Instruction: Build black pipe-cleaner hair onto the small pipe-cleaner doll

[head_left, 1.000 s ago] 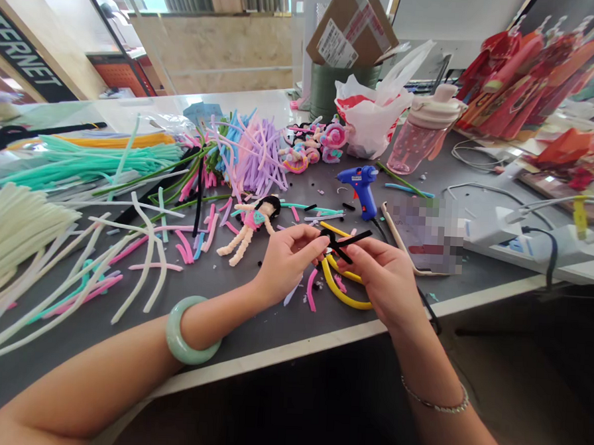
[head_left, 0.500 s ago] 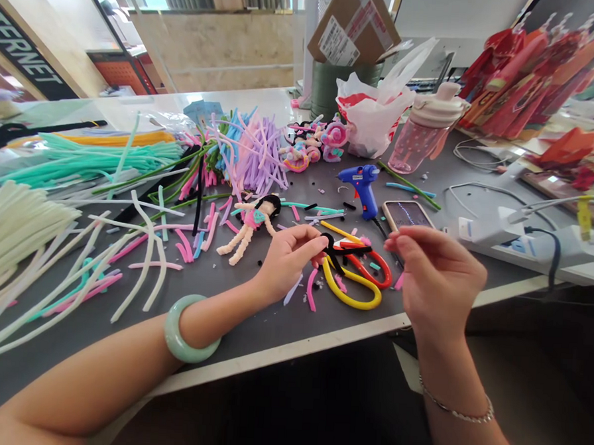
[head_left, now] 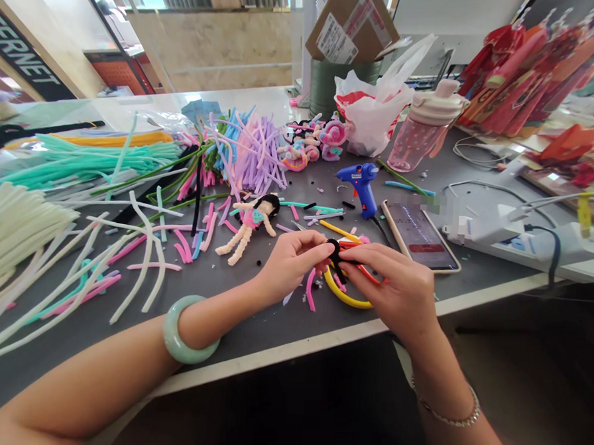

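My left hand (head_left: 302, 259), fingers pinched, grips a small curled piece of black pipe cleaner (head_left: 334, 251) above the table. From the other side my right hand (head_left: 398, 274) closes its thumb and fingertips on the same black piece. Scissors with yellow and red handles (head_left: 345, 298) lie beneath both hands, partly covered by them. Left of my left hand lies a pipe-cleaner doll (head_left: 252, 223) with black hair, a pink top and pale limbs. A blue glue gun (head_left: 361, 186) rests behind my hands, and a phone (head_left: 420, 235) lies beyond my right hand.
Bundles of pipe cleaners in white (head_left: 22, 235), mint (head_left: 91, 158) and purple (head_left: 265, 154) cover the left and back. Finished fuzzy pieces (head_left: 316, 144), a plastic bag (head_left: 372, 113) and a pink bottle (head_left: 421, 129) stand behind. A power strip (head_left: 515, 237) with cables is at right.
My right hand has moved left and taken hold of the black pipe cleaner beside my left hand. More of the phone now shows. My left hand has barely moved.
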The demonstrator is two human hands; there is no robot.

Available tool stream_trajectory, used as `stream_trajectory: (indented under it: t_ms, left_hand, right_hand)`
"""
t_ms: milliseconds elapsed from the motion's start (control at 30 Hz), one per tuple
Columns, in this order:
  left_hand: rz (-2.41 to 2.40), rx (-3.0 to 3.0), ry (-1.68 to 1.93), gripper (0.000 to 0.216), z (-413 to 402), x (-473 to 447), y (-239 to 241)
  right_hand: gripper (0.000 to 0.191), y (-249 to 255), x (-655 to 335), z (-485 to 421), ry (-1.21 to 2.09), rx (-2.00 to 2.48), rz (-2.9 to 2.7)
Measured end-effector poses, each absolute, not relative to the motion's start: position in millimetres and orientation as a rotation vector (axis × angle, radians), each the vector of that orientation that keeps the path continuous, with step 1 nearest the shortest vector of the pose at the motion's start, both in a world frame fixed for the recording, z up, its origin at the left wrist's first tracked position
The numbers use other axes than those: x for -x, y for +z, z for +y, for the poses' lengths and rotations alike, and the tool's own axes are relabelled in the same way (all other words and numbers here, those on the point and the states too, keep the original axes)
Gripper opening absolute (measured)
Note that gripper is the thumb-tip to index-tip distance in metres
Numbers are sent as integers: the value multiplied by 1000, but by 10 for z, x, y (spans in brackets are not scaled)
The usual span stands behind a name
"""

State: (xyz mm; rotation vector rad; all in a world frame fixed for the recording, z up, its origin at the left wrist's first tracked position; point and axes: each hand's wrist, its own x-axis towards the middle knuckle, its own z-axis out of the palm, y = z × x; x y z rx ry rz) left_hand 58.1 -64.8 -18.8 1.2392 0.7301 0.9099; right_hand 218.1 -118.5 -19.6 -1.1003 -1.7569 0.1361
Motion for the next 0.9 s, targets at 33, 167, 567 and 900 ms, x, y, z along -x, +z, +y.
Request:
stream_trajectory:
  t_ms: [33, 167, 567, 900]
  left_hand:
    - [728, -1233, 901, 27, -652, -584, -186]
    - [731, -1238, 868, 30, -670, -590, -180]
    - [723, -1273, 848, 21, -683, -584, -195]
    - [659, -1223, 809, 28, -669, -574, -163]
  right_hand:
    - [15, -202, -2180, -1184, 120, 1096, -1762]
    - [15, -218, -2177, -1173, 55, 1090, -1781]
    - [13, -272, -2178, -1137, -159, 1015, -1892]
    - [11, -301, -2160, -1127, -162, 951, -1887]
